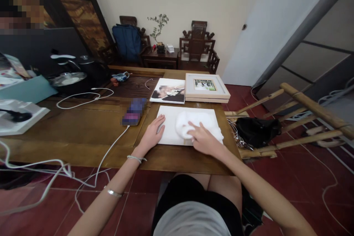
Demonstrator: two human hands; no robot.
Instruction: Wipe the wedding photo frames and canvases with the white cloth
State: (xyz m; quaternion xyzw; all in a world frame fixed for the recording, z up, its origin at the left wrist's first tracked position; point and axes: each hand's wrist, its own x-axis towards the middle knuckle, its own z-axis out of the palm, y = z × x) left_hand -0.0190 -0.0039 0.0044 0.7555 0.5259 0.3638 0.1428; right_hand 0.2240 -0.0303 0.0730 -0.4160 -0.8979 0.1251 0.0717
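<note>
**A lived-in home sitting room**

Carved wooden chairs flank a side table with a potted plant against the wall. Framed photos lie on the wooden tabletop, cooking pots at its far left, red tiles underfoot.

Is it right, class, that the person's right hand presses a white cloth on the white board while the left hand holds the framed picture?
No. The head view shows the left hand lying flat on the white rectangular board, not holding the frame; the right hand does press the crumpled white cloth.
</note>
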